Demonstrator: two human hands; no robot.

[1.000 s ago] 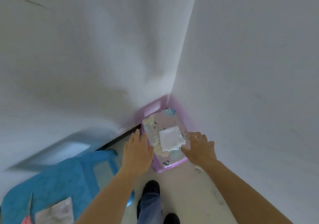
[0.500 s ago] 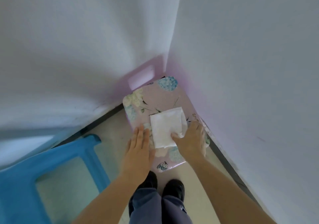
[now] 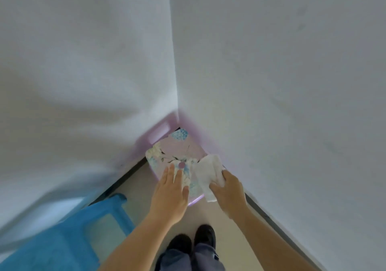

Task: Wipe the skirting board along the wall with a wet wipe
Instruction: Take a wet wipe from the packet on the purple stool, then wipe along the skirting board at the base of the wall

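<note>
— Where is the wet wipe (image 3: 208,173) sitting right now?
— It is hanging crumpled in the right hand (image 3: 228,191), whose fingers are clenching around its lower edge. It is hovering over the right side of a flowered wipes pack (image 3: 167,148), close to the right-hand wall (image 3: 292,103).
— And what is the left hand (image 3: 170,193) doing?
— It is lying flat with fingers spread and released, grasping nothing; its fingertips are pressing on the near part of the pack, just beside a small round pink spot (image 3: 182,165).
— Where is the pack resting?
— It is sitting on a lilac stool (image 3: 158,131) tucked into the corner where the two white walls are meeting.
— Is the skirting board (image 3: 271,218) showing?
— A dark strip is running along the foot of the right wall, and another along the left wall. The wipe is not touching either.
— Anything else nearby?
— A blue plastic stool (image 3: 62,239) is standing at the lower left, and the person's dark shoes (image 3: 192,239) are pointing toward the corner on the pale floor (image 3: 219,218).
</note>
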